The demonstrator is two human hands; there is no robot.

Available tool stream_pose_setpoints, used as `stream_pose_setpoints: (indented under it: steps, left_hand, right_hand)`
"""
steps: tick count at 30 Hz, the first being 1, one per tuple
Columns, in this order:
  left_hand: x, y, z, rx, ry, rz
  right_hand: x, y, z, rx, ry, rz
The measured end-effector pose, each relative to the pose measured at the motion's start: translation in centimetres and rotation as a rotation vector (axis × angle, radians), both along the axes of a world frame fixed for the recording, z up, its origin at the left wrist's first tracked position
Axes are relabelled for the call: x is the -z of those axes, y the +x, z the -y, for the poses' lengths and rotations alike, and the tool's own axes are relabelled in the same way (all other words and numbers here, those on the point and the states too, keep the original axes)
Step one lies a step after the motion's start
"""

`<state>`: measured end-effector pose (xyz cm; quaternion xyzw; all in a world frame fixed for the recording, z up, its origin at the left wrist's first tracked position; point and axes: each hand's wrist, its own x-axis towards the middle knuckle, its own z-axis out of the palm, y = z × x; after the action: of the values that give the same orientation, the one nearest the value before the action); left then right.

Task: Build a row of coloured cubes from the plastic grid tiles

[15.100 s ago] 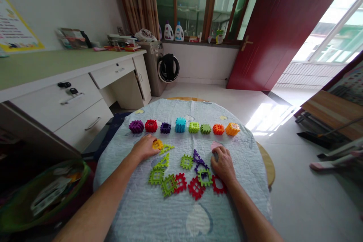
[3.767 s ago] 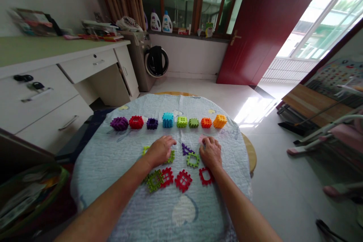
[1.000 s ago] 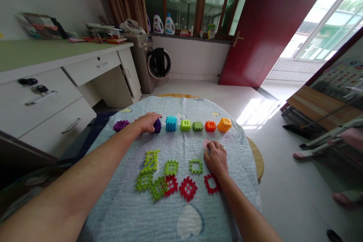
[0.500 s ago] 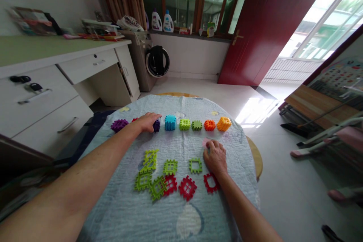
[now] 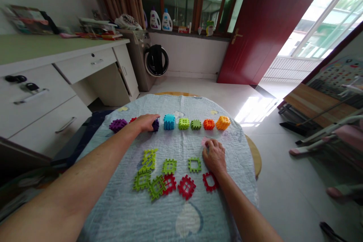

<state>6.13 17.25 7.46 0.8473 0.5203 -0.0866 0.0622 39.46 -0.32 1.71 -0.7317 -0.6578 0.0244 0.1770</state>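
My left hand (image 5: 147, 122) is closed around a dark purple block stack (image 5: 155, 125) in the back row. To its left lie a purple stack (image 5: 118, 125) and a partly hidden red one (image 5: 132, 120); to its right stand a blue stack (image 5: 169, 121), two green ones, an orange-red one (image 5: 209, 124) and an orange one (image 5: 223, 123). My right hand (image 5: 214, 155) rests on the cloth with its fingers curled, and what is under them is hidden. Nearer me lie loose green pieces (image 5: 169, 166) and red pieces (image 5: 186, 187); a red frame (image 5: 209, 182) touches my right wrist.
A patterned cloth (image 5: 188, 219) covers the round table. Beyond it are a desk with drawers (image 5: 90, 60), a washing machine (image 5: 141, 60), detergent bottles (image 5: 166, 20) on the sill and a red door (image 5: 255, 26). A pink chair (image 5: 348, 136) stands at the right.
The view has shifted very slightly. My left hand has barely moved at the dark purple stack, and my right hand stays in place on the cloth.
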Motion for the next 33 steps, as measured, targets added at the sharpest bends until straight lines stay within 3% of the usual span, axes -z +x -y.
stream_pose_setpoints:
  steps: [17,29,33]
  left_hand:
    - [-0.11,0.26,0.42,-0.051,-0.004,-0.002]
    - [0.05,0.04,0.35,-0.017,0.023,0.001]
    - [-0.78,-0.17,0.6,-0.005,0.076,-0.006]
  right_hand:
    - [-0.42,-0.08,0.01,-0.004,0.01,-0.017]
    - [-0.14,-0.04,-0.02,0.001,0.016,-0.012]
    - [-0.01,0.0,-0.01,-0.006,0.027,-0.005]
